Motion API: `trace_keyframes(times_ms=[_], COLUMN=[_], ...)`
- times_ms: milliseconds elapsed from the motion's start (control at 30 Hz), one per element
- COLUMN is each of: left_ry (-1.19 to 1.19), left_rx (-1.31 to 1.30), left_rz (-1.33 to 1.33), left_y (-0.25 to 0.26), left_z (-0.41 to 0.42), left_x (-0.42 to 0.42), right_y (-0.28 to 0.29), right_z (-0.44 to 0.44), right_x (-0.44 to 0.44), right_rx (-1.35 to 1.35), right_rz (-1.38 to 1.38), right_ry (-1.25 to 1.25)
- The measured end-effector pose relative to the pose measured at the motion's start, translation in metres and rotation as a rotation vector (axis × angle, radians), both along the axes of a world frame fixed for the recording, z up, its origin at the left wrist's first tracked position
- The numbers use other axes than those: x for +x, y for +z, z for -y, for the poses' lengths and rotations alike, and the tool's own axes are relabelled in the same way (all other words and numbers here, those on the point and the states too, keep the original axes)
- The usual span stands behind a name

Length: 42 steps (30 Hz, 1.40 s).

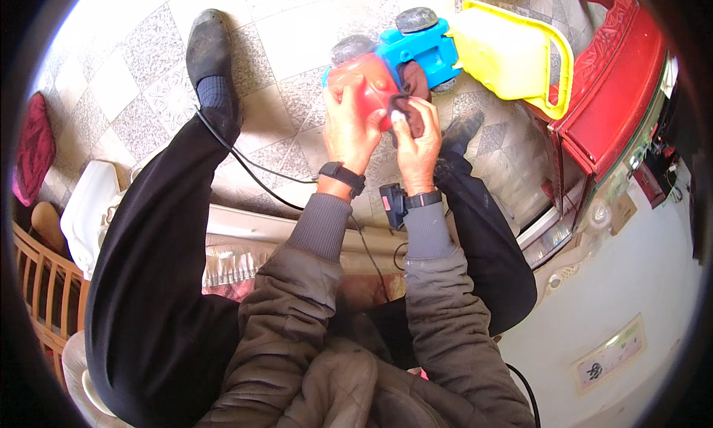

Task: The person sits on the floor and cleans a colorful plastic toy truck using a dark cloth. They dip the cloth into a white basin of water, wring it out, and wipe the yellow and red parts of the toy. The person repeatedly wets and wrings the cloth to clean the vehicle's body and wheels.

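A plastic toy dump truck is on the tiled floor between my feet, with a red cab (365, 81), a blue chassis (426, 52) and black wheels (416, 19). Its yellow dump bed (501, 46) extends to the right of the chassis. My left hand (351, 118) grips the red cab, fingers on its top and thumb on the near side. A dark brown cloth (409, 116) is bunched in my right hand (418, 135), pressed against the cab's right side. Part of the cloth hangs over the blue chassis.
A red carved wooden cabinet (618, 88) stands close on the right, near the dump bed. My shoe (210, 46) rests on the floor at left, beside a black cable (245, 163). At far left are a wooden slatted rail (47, 283) and a dark red cushion (36, 149).
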<state>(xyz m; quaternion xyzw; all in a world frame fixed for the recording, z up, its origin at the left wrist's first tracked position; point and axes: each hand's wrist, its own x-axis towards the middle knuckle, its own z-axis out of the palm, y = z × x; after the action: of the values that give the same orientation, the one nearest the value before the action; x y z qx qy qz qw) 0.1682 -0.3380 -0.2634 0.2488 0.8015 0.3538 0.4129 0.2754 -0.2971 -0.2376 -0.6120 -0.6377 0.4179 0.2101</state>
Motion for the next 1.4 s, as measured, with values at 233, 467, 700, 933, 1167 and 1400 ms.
trace_keyframes(times_ms=[233,467,700,933,1167,1400], left_ry=[-0.025,-0.008,-0.035,-0.047,-0.08,-0.002], left_rx=[-0.005,-0.024,0.067,0.063,0.102,0.047], left_rz=[-0.013,0.063,-0.026,-0.024,-0.071,0.06], left_y=[0.002,0.004,-0.008,-0.007,-0.009,-0.002], left_z=[-0.003,-0.005,0.0,0.001,0.001,-0.004], left_x=[0.0,-0.003,0.002,0.003,0.003,0.003], right_y=[-0.004,-0.004,-0.016,-0.017,-0.029,-0.04], right_z=[-0.038,-0.015,-0.023,-0.045,-0.016,-0.022], right_x=[-0.018,0.012,0.014,0.01,0.041,0.037], right_rx=[-0.183,-0.246,-0.273,-0.379,-0.491,-0.654], right_rz=[-0.066,-0.135,-0.22,-0.243,-0.482,-0.427], right_ry=[0.004,-0.136,-0.252,-0.173,-0.686,-0.919])
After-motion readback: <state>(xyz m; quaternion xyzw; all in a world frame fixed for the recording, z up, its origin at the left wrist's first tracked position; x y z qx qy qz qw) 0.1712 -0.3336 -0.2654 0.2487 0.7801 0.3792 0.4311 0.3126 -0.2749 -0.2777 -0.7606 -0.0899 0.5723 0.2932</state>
